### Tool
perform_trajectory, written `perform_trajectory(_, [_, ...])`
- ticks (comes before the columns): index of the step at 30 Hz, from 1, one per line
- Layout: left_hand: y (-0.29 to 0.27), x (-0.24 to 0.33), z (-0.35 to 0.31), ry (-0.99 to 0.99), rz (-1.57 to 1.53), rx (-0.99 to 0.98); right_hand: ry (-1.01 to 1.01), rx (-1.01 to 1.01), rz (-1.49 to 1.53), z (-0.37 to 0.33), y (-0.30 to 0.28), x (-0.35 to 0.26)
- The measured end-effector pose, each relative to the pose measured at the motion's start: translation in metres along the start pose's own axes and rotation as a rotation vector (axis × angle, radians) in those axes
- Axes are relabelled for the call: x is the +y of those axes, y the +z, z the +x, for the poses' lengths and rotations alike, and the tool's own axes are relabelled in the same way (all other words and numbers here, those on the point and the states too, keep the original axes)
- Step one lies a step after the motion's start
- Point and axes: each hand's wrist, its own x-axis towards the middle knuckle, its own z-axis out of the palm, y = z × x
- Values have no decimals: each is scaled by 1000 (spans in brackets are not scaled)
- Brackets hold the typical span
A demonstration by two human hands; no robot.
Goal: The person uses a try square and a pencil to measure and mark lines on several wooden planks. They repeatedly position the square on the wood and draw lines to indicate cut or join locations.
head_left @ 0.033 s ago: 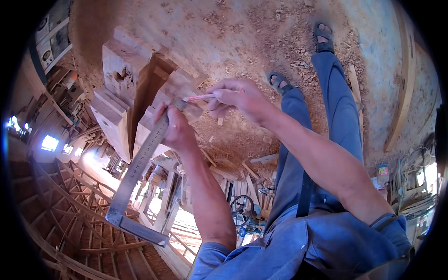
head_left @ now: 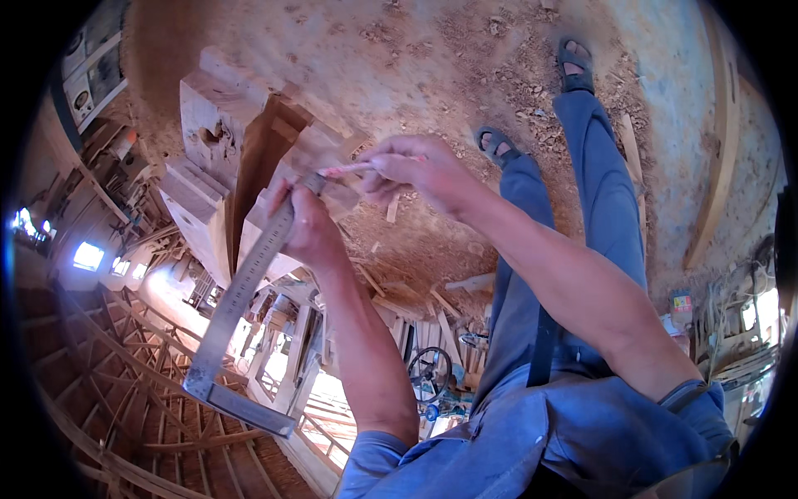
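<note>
My left hand [head_left: 309, 226] presses the long arm of a steel framing square [head_left: 239, 301] against a big pale wooden block [head_left: 218, 141] with a deep notch cut in it. The square's short arm sticks out at the lower left, off the wood. My right hand [head_left: 418, 172] grips a pink pencil [head_left: 347, 169]. Its tip rests on the block just beside the upper end of the square, close to my left fingers.
The floor [head_left: 432, 58] is covered with sawdust and chips. My legs in blue trousers and sandalled feet [head_left: 575, 65] stand at the right. Wood offcuts [head_left: 416, 291] lie below the block, and a long curved plank [head_left: 721, 141] lies at far right. Roof trusses [head_left: 100, 366] show at lower left.
</note>
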Motion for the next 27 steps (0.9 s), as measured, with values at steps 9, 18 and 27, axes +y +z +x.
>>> perform_trajectory(9, [-15, -18, -27, 1, 115, -104, 6, 4, -103, -14, -13, 5])
perform_trajectory(18, [-33, 22, -146, -345, -45, -186, 316, 214, -269, -121, -57, -21])
perform_trajectory(27, [-50, 139, -140, -318, -128, -182, -68, 880, -375, -276, -184, -192])
